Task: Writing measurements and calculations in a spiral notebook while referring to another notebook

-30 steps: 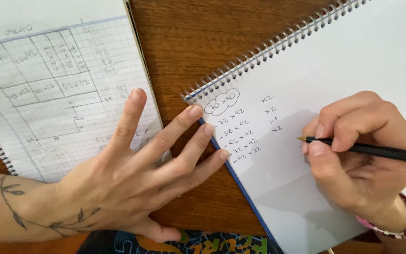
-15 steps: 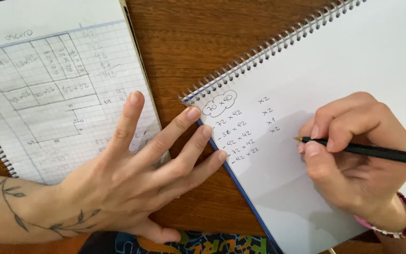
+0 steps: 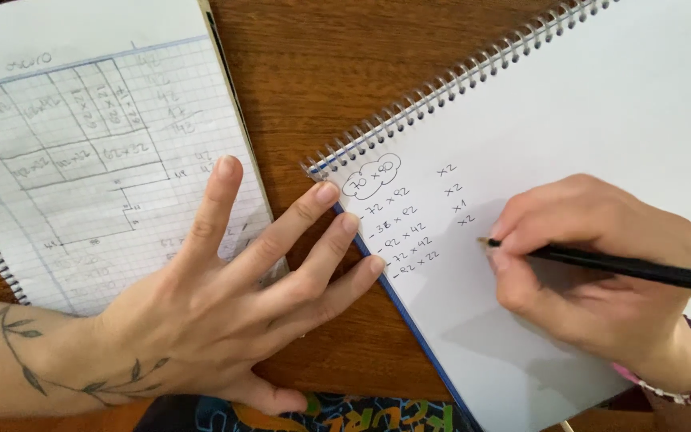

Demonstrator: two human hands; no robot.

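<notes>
Gripping a black pencil [image 3: 633, 268], your right hand [image 3: 593, 288] writes on the spiral notebook [image 3: 569, 120]. Your left hand [image 3: 225, 320], at nine o'clock, lies open and empty, fingers spread across the grid pad [image 3: 81, 160].

The black pencil [image 3: 633, 268] runs off the edge at three o'clock. The right hand [image 3: 593, 280] hides part of the white pad [image 3: 585, 120]. The grid paper [image 3: 81, 160] is cut off at nine o'clock, its small writing too faint to tell.

A study desk at home or in an office is suggested: a brown wooden tabletop [image 3: 313, 72] is covered by a white spiral-bound notepad [image 3: 601, 120] and a squared-paper notebook [image 3: 81, 120].
</notes>
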